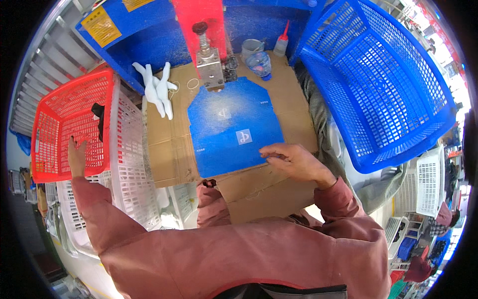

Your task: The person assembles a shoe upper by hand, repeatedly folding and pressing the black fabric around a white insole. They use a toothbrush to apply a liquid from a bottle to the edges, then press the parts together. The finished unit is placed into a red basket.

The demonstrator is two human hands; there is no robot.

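Observation:
My left hand [77, 158] reaches over the red basket [74, 104] at the left, its fingers apart and nothing seen in them. A small black piece [98, 119] lies against that basket's right wall, apart from the hand. My right hand [296, 162] hovers at the right front edge of a blue sheet [224, 152], fingers loosely bent and no object visible in the grip. Whitish dust covers the sheet's far part, below the metal head [210, 70] of a red press-like machine [191, 22].
White gloves [158, 89] lie on the cardboard [169, 144] left of the sheet. Behind stand a clear cup [251, 47], a crumpled plastic bag [259, 65] and a red-tipped bottle [281, 45]. A blue basket [383, 89] tilts at the right; a white basket [132, 164] stands at the left.

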